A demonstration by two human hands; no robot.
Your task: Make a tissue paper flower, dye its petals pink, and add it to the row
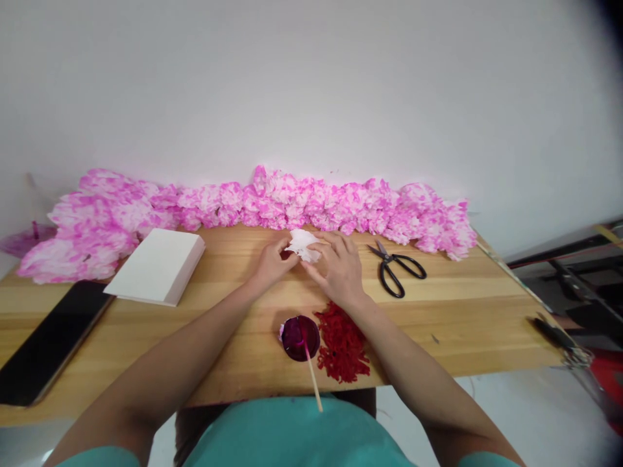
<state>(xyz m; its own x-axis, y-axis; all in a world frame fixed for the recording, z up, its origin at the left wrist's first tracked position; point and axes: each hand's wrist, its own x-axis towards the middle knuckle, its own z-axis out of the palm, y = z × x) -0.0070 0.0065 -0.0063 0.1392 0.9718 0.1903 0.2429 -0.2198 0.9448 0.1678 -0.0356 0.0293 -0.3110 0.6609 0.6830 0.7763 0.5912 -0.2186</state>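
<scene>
A small crumpled white paper flower (302, 244) is between my two hands over the middle of the table. My left hand (274, 262) pinches it from the left side. From the right, my right hand (339, 264) has its fingers bent over the paper, with the thumb below its edge. Closer to my body stands a small cup of dark purple dye (293, 338) with a wooden stick (314, 383) leaning out of it. Beside the cup, partly under my right forearm, lies a heap of red shredded strips (342, 344).
A long row of pink-and-white paper flowers (302, 201) lines the wall. To the left are a stack of white paper (158, 264) and a black phone (51, 340). Black-handled scissors (396, 267) lie spread on the right. Another dark-handled tool (552, 334) sits by the right edge.
</scene>
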